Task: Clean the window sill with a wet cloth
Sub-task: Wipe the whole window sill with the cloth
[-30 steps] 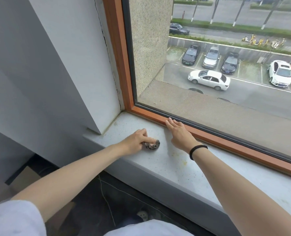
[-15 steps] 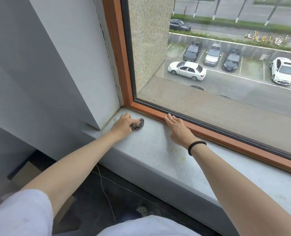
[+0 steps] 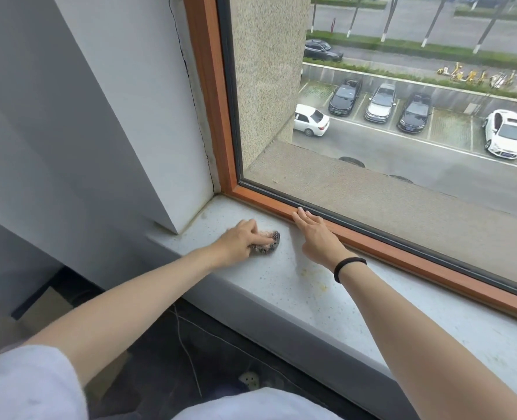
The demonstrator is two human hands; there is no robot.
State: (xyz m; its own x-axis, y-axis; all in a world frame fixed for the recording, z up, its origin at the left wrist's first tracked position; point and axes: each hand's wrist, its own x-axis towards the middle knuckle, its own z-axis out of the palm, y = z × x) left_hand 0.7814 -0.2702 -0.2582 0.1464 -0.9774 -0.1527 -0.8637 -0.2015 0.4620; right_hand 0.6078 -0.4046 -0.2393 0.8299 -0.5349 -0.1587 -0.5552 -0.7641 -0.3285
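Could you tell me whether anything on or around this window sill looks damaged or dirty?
Yes: a yellowish stain marks the sill beside the black wristband, and a dark crack runs up the wall joint beside the orange frame.

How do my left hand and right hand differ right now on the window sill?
The left hand grips a dark speckled cloth; the right hand holds nothing. The left hand's fingers are curled, the right hand's straight, tips touching the wooden window frame. Only the right wrist wears a black band; the left is bare. Both rest on the sill.
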